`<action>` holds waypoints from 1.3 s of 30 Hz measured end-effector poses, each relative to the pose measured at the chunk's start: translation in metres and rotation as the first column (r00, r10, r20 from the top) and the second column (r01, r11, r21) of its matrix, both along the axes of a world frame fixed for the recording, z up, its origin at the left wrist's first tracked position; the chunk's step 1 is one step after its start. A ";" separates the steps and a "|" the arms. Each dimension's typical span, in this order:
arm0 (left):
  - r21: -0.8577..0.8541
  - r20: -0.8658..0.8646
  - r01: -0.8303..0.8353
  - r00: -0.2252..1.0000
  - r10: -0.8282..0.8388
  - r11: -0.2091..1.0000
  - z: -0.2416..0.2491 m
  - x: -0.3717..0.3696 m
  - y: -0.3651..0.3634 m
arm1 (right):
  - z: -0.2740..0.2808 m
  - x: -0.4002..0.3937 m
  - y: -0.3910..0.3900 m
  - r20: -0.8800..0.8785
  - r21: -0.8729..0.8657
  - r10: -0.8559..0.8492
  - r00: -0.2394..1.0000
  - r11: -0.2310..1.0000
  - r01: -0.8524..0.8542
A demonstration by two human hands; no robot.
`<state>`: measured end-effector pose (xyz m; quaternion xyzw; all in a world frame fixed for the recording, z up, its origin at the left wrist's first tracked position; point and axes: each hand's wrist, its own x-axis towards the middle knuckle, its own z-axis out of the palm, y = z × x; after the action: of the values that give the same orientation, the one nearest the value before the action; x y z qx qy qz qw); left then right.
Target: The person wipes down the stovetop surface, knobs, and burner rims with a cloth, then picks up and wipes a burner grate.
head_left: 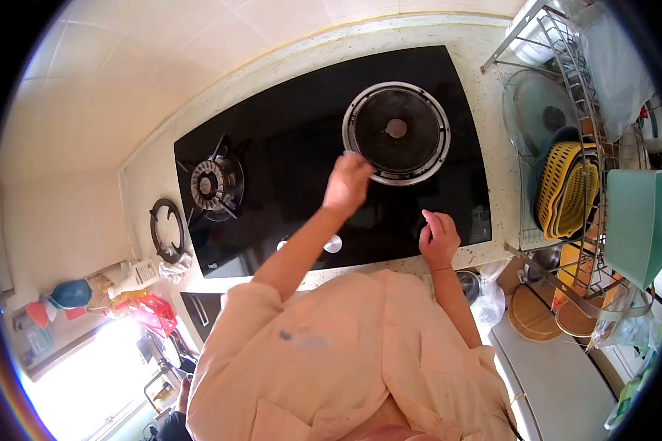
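Note:
My left hand (348,184) is closed at the near-left rim of the round burner ring (438,163) on the right side of the black glass hob (294,147). A small pale patch shows at its fingertips, but I cannot make out what it is. My right hand (440,239) hovers over or rests on the hob's front right edge, fingers loosely bent and apart, with nothing visible in it. Beneath my left forearm sits a silver control knob (333,243). The left burner (207,185) has its metal supports around it.
A loose black pan support (167,231) lies on the counter left of the hob. At right stands a wire dish rack (577,95) with a glass lid (535,110), yellow baskets (566,191) and a pale green container (636,228). Below it are round wooden boards (535,314).

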<state>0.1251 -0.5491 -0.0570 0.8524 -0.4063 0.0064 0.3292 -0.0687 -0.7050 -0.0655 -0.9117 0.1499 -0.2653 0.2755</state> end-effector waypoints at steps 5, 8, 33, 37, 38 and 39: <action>-0.162 -0.085 0.142 0.984 -0.157 0.976 0.004 -0.008 -0.011 | 0.000 -0.002 -0.002 0.009 -0.009 0.012 1.000 1.000 -0.012; -0.018 0.051 0.039 0.998 -0.038 0.999 0.004 0.041 0.017 | -0.001 -0.002 0.000 0.005 -0.005 0.014 1.000 1.000 -0.014; 0.095 0.013 0.212 0.977 -0.214 0.973 0.027 -0.038 -0.031 | 0.003 -0.005 0.000 -0.007 0.047 0.018 1.000 0.999 -0.018; 0.110 0.071 0.197 0.976 -0.206 0.974 0.020 -0.026 -0.012 | 0.000 -0.005 -0.001 -0.030 0.056 0.010 1.000 0.998 -0.008; 0.095 0.080 0.199 0.975 -0.206 0.975 0.013 -0.030 -0.015 | 0.001 -0.006 0.001 -0.026 0.055 0.005 1.000 0.998 -0.004; 0.090 0.071 0.212 0.973 -0.219 0.973 0.014 -0.038 -0.026 | 0.003 -0.007 0.001 -0.022 0.052 0.005 1.000 0.999 -0.004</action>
<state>0.0869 -0.5755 -0.0429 0.8151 -0.5092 -0.0116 0.2759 -0.0757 -0.7045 -0.0623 -0.9075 0.1576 -0.2505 0.2981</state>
